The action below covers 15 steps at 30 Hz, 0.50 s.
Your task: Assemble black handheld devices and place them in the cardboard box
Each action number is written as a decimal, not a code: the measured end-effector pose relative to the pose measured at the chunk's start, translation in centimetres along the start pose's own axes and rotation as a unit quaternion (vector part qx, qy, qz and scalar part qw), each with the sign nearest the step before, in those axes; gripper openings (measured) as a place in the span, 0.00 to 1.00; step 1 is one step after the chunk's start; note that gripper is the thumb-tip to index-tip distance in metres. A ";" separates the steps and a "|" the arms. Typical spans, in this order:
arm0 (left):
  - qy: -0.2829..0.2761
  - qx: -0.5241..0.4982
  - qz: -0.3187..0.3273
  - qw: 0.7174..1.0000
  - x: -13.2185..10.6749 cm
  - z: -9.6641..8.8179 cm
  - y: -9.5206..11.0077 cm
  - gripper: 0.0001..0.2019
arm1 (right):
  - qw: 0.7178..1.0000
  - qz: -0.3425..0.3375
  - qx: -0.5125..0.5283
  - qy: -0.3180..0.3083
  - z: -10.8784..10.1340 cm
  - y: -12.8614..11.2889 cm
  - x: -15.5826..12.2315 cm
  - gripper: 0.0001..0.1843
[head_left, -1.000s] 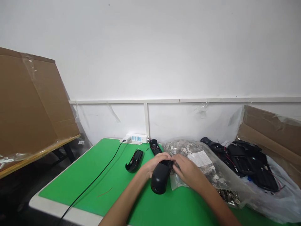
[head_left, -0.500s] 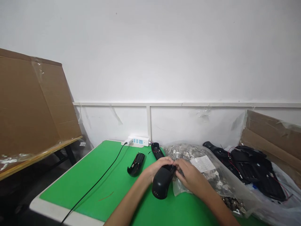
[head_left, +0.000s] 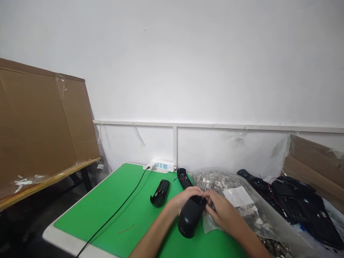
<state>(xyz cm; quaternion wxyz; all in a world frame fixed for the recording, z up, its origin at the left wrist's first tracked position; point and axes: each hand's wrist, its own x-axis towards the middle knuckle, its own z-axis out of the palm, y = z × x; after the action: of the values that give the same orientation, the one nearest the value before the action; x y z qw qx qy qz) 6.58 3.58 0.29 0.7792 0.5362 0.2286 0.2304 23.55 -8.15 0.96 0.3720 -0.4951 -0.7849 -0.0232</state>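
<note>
My left hand wraps round the far end of a black plastic housing that lies on the green mat. My right hand is pinched at the same far end of the housing, fingertips meeting those of the left; what they pinch is too small to make out. Two more black shell halves lie beyond: one to the left, one near the power strip.
A clear bag of small metal parts with a paper label lies right of my hands. Black parts with red wires pile up at far right by a cardboard box. A white power strip and black cable cross the mat. Cardboard leans at left.
The view has shifted so everything sits a little lower and to the right. My hands stay on the housing's far end, fingertips working closer together.
</note>
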 end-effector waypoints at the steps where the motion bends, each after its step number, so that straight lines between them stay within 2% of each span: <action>1: 0.002 0.002 0.001 1.000 0.1 0.0 -0.1 0.12 | 1.000 -0.004 0.000 0.000 0.0 0.0 0.0 0.12; 8: 0.001 0.010 0.006 1.000 0.2 0.2 0.1 0.12 | 0.999 -0.036 -0.020 -0.003 -0.2 0.2 0.1 0.14; 15: 0.007 0.003 0.008 1.000 -0.3 0.7 0.2 0.13 | 0.996 -0.077 -0.039 -0.013 -0.5 0.6 -0.1 0.11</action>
<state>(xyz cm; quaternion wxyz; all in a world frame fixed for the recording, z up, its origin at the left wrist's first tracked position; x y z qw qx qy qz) 6.78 2.97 0.74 0.7738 0.5392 0.2301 0.2399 24.35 -8.12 1.03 0.3389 -0.4481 -0.8238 -0.0760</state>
